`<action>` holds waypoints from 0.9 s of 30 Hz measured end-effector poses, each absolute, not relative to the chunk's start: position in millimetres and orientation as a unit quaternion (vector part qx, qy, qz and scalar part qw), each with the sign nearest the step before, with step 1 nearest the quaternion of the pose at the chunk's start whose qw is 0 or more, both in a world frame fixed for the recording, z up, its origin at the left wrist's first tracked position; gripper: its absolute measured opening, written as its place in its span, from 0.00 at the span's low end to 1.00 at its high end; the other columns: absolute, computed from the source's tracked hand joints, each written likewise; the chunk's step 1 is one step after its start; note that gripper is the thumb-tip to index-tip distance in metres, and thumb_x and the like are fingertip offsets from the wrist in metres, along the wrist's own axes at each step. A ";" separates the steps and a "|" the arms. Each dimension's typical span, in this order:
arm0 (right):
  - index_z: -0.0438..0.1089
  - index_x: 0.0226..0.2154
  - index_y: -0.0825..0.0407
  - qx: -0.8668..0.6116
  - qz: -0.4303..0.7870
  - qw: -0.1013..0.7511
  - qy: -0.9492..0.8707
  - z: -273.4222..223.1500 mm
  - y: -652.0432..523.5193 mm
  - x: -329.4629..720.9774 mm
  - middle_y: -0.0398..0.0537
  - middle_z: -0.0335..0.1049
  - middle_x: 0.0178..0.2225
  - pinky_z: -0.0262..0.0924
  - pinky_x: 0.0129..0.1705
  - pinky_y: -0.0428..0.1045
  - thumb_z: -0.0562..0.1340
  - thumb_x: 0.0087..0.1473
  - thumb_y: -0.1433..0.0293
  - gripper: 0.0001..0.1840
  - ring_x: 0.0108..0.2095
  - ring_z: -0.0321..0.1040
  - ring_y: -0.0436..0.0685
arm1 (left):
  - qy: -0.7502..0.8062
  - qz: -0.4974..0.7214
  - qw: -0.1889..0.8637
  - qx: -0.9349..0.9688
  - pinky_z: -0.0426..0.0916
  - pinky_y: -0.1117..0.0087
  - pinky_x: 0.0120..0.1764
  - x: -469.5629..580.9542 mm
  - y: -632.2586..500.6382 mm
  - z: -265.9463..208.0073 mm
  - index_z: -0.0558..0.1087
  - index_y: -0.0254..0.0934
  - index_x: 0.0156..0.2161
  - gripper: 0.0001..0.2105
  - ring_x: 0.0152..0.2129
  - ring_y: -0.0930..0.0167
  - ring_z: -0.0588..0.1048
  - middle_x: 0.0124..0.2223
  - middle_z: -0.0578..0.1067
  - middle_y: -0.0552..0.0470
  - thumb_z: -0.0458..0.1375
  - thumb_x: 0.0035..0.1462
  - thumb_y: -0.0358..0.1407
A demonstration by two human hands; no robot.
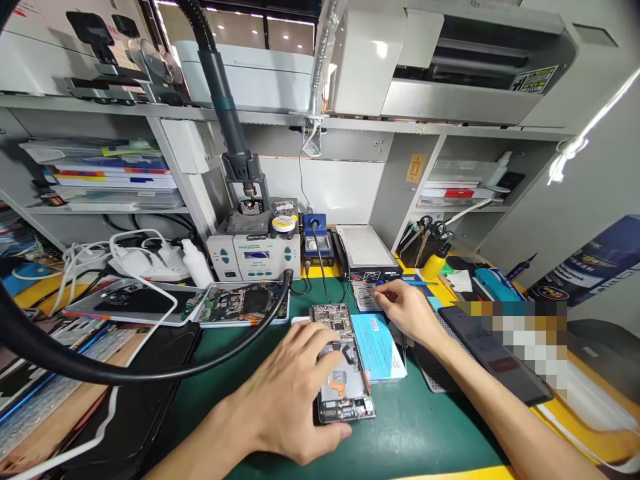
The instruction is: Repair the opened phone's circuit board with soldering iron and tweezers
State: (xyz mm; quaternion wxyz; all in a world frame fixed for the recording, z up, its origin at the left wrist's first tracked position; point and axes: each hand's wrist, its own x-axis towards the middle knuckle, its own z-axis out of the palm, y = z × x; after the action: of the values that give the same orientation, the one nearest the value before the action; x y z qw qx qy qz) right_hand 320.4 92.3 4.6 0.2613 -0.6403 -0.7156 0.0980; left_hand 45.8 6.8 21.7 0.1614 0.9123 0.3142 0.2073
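Observation:
My left hand point(295, 383) is wrapped over the left side of an opened smartphone point(345, 373), its fingers across the exposed board and inner parts. The thumb rests at the phone's lower edge. My right hand point(403, 307) is closed in a pinch over a small compartment tray point(366, 297) beyond the phone. What its fingertips hold, if anything, is too small to make out. A thin blue tool point(423, 283) lies just behind that hand. Partly under the phone's right side is a light-blue booklet or box point(377, 347).
A hot-air station point(255, 257) stands at the back, its black hose point(200, 373) looping across the left. Beside it are a blue soldering station point(317, 233) and a flat grey device point(367, 250). Opened device boards point(243, 303) lie left; a dark screen panel point(495, 353) lies right.

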 end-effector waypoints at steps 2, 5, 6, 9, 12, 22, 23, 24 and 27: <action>0.80 0.40 0.53 -0.633 0.090 0.217 -0.737 8.5 98.5 319.2 0.56 0.79 0.44 0.64 0.44 0.53 0.59 0.61 0.68 0.14 0.42 0.76 0.63 | 0.313 0.209 0.162 0.912 0.58 0.50 0.63 45.2 6.6 21.0 0.72 0.38 0.49 0.25 0.55 0.55 0.66 0.56 0.70 0.42 0.68 0.47 0.46; 0.80 0.39 0.55 -0.623 0.085 0.150 -0.763 16.6 107.4 310.5 0.59 0.78 0.44 0.64 0.44 0.55 0.59 0.62 0.71 0.12 0.43 0.75 0.65 | 0.312 0.214 0.161 0.912 0.57 0.50 0.64 44.1 6.2 20.0 0.73 0.37 0.49 0.25 0.55 0.55 0.66 0.56 0.70 0.43 0.69 0.47 0.45; 0.80 0.38 0.55 -0.619 0.089 0.128 -0.770 19.7 110.7 307.0 0.59 0.78 0.43 0.64 0.44 0.55 0.60 0.62 0.71 0.11 0.43 0.75 0.64 | 0.311 0.215 0.161 0.912 0.57 0.51 0.64 43.7 6.2 19.7 0.73 0.37 0.49 0.25 0.55 0.55 0.66 0.56 0.69 0.43 0.69 0.47 0.45; 0.77 0.35 0.55 -0.610 0.118 0.068 -0.781 28.9 121.2 297.4 0.52 0.77 0.39 0.68 0.46 0.55 0.64 0.63 0.67 0.08 0.41 0.75 0.59 | 0.307 0.219 0.160 0.912 0.57 0.52 0.64 42.9 6.6 19.1 0.72 0.37 0.49 0.25 0.56 0.55 0.65 0.57 0.69 0.43 0.69 0.47 0.45; 0.74 0.39 0.55 -0.603 0.159 0.039 -0.781 34.4 129.3 292.1 0.49 0.76 0.40 0.70 0.46 0.55 0.66 0.64 0.63 0.11 0.40 0.74 0.55 | 0.303 0.224 0.155 0.913 0.59 0.52 0.63 42.9 7.4 18.9 0.72 0.37 0.49 0.25 0.56 0.55 0.66 0.57 0.70 0.42 0.69 0.47 0.45; 0.67 0.25 0.53 -0.599 0.374 0.287 -0.647 46.6 131.0 317.2 0.45 0.72 0.26 0.49 0.19 0.44 0.67 0.54 0.65 0.13 0.19 0.54 0.45 | 0.299 0.236 0.150 0.912 0.60 0.50 0.63 42.6 9.2 17.5 0.73 0.36 0.50 0.30 0.58 0.53 0.66 0.59 0.70 0.41 0.70 0.46 0.50; 0.65 0.23 0.52 -0.593 0.406 0.319 -0.617 47.0 129.9 317.9 0.47 0.73 0.28 0.44 0.18 0.45 0.66 0.51 0.65 0.13 0.18 0.51 0.45 | 0.299 0.238 0.150 0.912 0.61 0.50 0.62 42.6 9.1 18.2 0.73 0.36 0.50 0.30 0.58 0.53 0.66 0.59 0.71 0.41 0.70 0.46 0.51; 0.63 0.23 0.51 -0.585 0.438 0.347 -0.588 46.9 128.5 317.7 0.49 0.74 0.29 0.41 0.17 0.45 0.66 0.49 0.66 0.12 0.18 0.48 0.44 | 0.300 0.241 0.150 0.911 0.62 0.50 0.62 42.7 8.8 19.0 0.73 0.36 0.50 0.30 0.57 0.53 0.67 0.58 0.71 0.41 0.70 0.46 0.51; 0.63 0.23 0.51 -0.548 0.518 0.409 -0.514 44.5 122.7 313.8 0.47 0.72 0.29 0.39 0.16 0.44 0.64 0.42 0.69 0.08 0.19 0.48 0.45 | 0.298 0.256 0.146 0.908 0.64 0.52 0.59 43.1 7.5 21.5 0.73 0.36 0.50 0.28 0.55 0.54 0.68 0.56 0.73 0.42 0.70 0.47 0.49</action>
State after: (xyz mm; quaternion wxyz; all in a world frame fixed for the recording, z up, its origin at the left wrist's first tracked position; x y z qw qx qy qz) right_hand 313.8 122.7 44.5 0.4092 -0.5478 -0.5139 0.5181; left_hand 43.1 7.5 21.5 0.1459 0.9079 0.2982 0.2561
